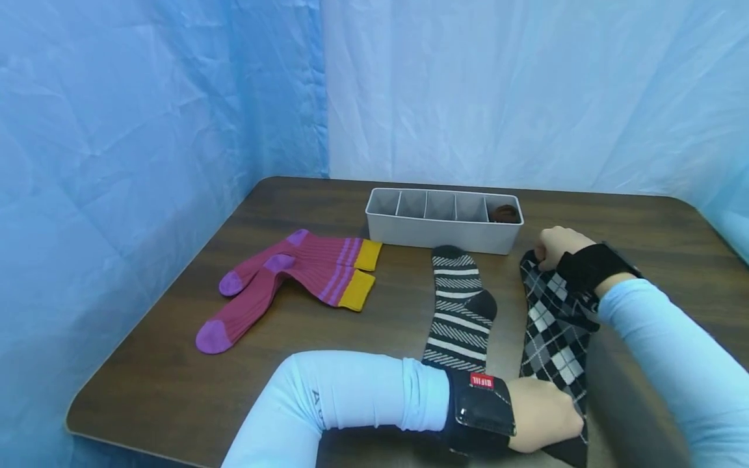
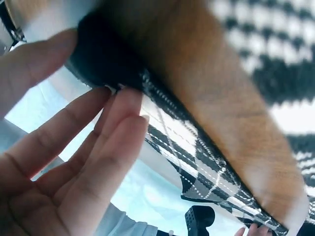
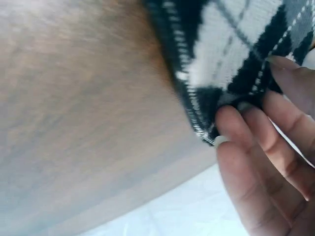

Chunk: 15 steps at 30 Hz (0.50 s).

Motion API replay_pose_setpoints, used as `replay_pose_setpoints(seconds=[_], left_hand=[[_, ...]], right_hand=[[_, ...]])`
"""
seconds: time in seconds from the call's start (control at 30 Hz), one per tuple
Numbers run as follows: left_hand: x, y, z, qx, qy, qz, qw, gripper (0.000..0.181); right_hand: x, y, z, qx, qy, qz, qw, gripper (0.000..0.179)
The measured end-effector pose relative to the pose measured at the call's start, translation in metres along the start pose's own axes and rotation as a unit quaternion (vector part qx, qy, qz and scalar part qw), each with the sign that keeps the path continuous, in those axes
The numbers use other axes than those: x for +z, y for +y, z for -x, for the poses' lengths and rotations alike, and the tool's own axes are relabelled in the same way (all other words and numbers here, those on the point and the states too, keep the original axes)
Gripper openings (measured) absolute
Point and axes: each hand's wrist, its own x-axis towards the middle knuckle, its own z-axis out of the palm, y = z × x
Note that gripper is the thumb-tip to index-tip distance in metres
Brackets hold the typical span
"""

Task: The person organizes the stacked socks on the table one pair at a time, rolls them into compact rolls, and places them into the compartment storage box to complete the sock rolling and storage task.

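Observation:
A black, grey and white argyle sock (image 1: 552, 331) lies lengthwise on the right side of the table. My right hand (image 1: 558, 246) pinches its far end; in the right wrist view, the thumb lies over the patterned knit and the fingertips (image 3: 231, 123) are at its stitched edge. At the near end, my left hand (image 1: 544, 416) holds the sock by its black part (image 2: 108, 54), between thumb and fingers. Left of it lies a black and white striped sock (image 1: 459, 305), partly hidden by my left forearm.
At the back stands a light grey divided box (image 1: 439, 233), with a dark brown rolled item (image 1: 504, 214) in its rightmost compartment. Two magenta socks (image 1: 316, 263) with purple toes and yellow cuffs lie on the left of the wooden table (image 1: 158, 383). Blue sheeting hangs behind.

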Motion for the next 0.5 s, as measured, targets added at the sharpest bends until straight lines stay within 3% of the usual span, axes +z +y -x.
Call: replay_pose_setpoints(seconds=[0.17, 0.3, 0.43, 0.5], left_hand=[[0.004, 0.003, 0.007, 0.009, 0.031, -0.022, 0.9993, 0.013], [0.004, 0.003, 0.012, 0.007, 0.028, -0.047, 0.9985, 0.014], [-0.008, 0.001, 0.031, 0.008, 0.019, -0.054, 0.9983, 0.018], [-0.017, -0.001, 0.047, 0.009, 0.030, -0.059, 0.9978, 0.021]], right_hand=[[0.004, 0.002, 0.004, 0.000, 0.008, -0.002, 1.0000, 0.008], [0.006, 0.001, 0.007, -0.002, 0.007, -0.002, 1.0000, 0.007], [-0.006, 0.001, 0.014, -0.004, 0.016, 0.006, 0.9998, 0.007], [-0.020, -0.002, 0.018, -0.010, 0.035, 0.011, 0.9993, 0.005]])
